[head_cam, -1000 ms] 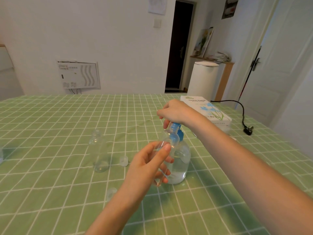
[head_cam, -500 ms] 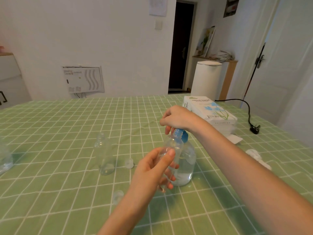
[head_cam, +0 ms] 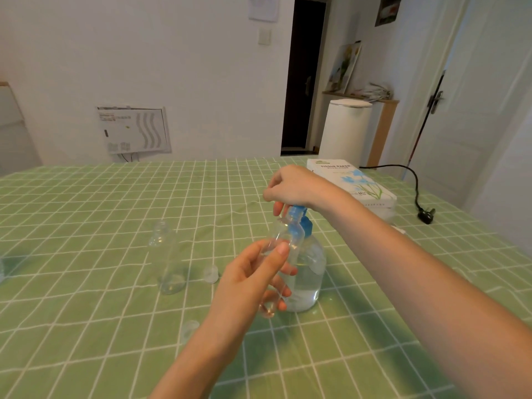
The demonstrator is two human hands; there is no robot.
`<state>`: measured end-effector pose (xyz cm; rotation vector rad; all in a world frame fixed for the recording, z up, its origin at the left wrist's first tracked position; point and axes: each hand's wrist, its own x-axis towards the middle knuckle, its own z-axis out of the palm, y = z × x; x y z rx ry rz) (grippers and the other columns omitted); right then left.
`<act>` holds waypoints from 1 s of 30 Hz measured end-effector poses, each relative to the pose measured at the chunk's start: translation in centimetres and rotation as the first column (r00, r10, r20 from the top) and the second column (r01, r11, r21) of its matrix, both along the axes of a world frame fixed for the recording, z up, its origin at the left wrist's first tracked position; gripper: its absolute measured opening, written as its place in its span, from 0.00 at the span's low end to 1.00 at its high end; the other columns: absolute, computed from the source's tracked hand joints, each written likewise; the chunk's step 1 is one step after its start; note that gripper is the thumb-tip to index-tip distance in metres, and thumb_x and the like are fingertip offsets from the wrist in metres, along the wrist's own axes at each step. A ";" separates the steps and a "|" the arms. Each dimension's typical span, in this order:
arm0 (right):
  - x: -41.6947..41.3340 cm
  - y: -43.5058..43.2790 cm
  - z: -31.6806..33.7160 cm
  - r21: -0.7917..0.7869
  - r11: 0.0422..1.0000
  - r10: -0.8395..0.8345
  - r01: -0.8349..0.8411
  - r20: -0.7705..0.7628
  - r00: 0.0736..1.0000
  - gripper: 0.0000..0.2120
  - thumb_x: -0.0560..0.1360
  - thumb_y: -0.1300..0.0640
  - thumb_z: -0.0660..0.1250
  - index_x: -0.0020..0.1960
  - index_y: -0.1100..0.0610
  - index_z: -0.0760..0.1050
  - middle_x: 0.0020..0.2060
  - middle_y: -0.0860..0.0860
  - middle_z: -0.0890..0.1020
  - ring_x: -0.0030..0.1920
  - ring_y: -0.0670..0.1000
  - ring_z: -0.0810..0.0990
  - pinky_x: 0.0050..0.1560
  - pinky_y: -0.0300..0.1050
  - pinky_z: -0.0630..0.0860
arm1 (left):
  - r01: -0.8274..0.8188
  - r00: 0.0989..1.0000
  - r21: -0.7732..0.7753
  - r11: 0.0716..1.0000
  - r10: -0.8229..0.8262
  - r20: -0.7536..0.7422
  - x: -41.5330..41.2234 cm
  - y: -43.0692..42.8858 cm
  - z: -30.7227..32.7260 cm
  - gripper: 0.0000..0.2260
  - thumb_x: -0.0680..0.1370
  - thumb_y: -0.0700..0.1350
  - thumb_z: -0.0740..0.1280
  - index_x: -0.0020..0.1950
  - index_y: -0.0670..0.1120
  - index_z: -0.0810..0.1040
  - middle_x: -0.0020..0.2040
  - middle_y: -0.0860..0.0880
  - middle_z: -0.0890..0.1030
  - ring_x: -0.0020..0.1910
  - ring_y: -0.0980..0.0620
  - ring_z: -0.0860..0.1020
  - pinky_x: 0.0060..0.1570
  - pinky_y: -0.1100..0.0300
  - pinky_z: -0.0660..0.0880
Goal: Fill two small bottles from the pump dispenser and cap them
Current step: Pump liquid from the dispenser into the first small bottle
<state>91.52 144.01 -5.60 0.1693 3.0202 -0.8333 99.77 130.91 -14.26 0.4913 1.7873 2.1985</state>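
From my remote station I logged the scene in order of range.

1. Nearest the camera, a loose clear cap [head_cam: 189,327] lay on the green checked tablecloth [head_cam: 86,312], just left of the left forearm.
2. The left hand [head_cam: 250,280] gripped a small clear bottle [head_cam: 283,243]. The thumb lay across its front and the fingers were curled round its far side. The bottle was lifted off the table and tilted, its open neck up against the blue pump head [head_cam: 296,211]. I could not tell how much liquid it held.
3. Directly behind it stood the pump dispenser [head_cam: 308,277], upright on the cloth and partly filled with clear liquid.
4. A second clear cap [head_cam: 210,274] lay on the cloth between the left hand and the second small bottle [head_cam: 167,260]. That bottle stood upright and uncapped, well left of the dispenser.
5. The right hand [head_cam: 293,185] sat on top of the pump head, palm down, with its fingers curled down over it.
6. Beyond the right wrist, a tissue box [head_cam: 354,182] rested near the far right edge of the table.
7. A black cable ended in a plug [head_cam: 426,217] on the cloth to the right of the box.
8. Past the table stood a white bin [head_cam: 345,128] beside a dark doorway [head_cam: 303,76].
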 end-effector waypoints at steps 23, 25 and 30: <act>0.0 -0.1 -0.2 0.020 1.000 -0.023 0.023 -0.008 1.000 0.19 0.75 0.55 0.63 0.61 0.66 0.75 0.51 0.62 0.83 0.41 0.55 0.78 0.41 0.45 0.74 | 0.013 1.000 0.032 0.999 -0.013 0.004 0.0 -0.1 -0.1 0.20 0.64 0.58 0.67 0.52 0.50 0.80 0.36 0.51 0.81 0.28 0.55 0.75 0.27 0.64 0.72; 0.0 0.1 -0.3 0.002 1.000 -0.023 0.023 0.034 0.999 0.17 0.75 0.55 0.63 0.60 0.65 0.76 0.49 0.59 0.84 0.50 0.57 0.82 0.45 0.46 0.77 | 0.015 1.000 0.030 0.999 -0.016 0.003 0.0 -0.1 -0.1 0.20 0.64 0.58 0.68 0.52 0.50 0.81 0.36 0.51 0.81 0.28 0.55 0.75 0.27 0.65 0.72; 0.0 0.3 -0.9 -0.011 0.999 -0.032 0.033 0.044 0.999 0.17 0.75 0.55 0.64 0.60 0.64 0.76 0.50 0.59 0.84 0.49 0.56 0.82 0.53 0.49 0.77 | 0.020 1.000 0.016 1.000 -0.020 0.015 0.2 0.0 -0.3 0.20 0.65 0.57 0.67 0.52 0.49 0.80 0.35 0.51 0.81 0.26 0.56 0.74 0.25 0.66 0.71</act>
